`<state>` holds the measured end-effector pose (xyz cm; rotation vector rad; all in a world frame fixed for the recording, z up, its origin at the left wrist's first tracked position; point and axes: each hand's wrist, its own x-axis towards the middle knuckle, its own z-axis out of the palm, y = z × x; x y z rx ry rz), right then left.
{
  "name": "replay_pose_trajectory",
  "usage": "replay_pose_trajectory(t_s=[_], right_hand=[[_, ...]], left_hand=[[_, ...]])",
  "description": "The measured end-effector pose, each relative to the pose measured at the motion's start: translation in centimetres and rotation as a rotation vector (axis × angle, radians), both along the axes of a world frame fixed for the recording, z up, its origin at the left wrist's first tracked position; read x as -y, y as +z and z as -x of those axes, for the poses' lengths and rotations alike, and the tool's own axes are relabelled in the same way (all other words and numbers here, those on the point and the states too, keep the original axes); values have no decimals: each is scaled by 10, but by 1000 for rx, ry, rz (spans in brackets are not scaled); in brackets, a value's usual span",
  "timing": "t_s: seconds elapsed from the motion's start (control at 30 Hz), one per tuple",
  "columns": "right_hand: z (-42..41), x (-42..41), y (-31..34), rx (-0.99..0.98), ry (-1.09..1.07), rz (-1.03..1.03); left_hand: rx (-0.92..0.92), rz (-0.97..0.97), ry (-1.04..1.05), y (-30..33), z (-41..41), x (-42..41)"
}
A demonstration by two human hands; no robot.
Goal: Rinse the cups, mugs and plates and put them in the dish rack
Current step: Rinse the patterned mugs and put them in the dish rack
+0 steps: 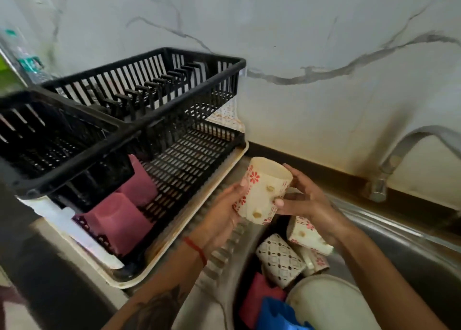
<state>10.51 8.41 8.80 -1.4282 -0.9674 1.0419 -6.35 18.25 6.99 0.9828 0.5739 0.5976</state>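
Note:
I hold a cream mug with red flowers (264,191) in both hands, above the sink's left edge. My left hand (224,212) grips its left side and my right hand (306,200) grips its right side. Its mouth tilts up and away from me. The black two-tier dish rack (154,120) stands to the left on a cream drip tray. Two pink cups (119,220) lie upside down on its lower tier. In the sink (411,255) lie another flowered mug (306,235), a diamond-patterned mug (279,260), a white plate (329,304), a pink cup (259,297) and a blue item (279,314).
A metal tap (404,155) arches over the sink from the right, with no water running that I can see. A marble-look wall rises behind. The rack's upper tier has empty plate slots (149,90). A ribbed draining surface (219,252) lies between rack and sink.

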Motion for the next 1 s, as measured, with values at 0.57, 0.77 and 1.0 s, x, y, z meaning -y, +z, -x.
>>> replay_pose_trajectory(t_s=[0.57,0.77,1.0], right_hand=[[22,-188,-20,122,-66,-185],[35,-257,-27,276,-84,-203],[43,-315,-46,446,-80,-143]], left_hand=[[-694,-879,491,-22,31,-100],[-1076,-1222,300,-37,32,-104],[-1131,-1194,201,-50,31,-112]])
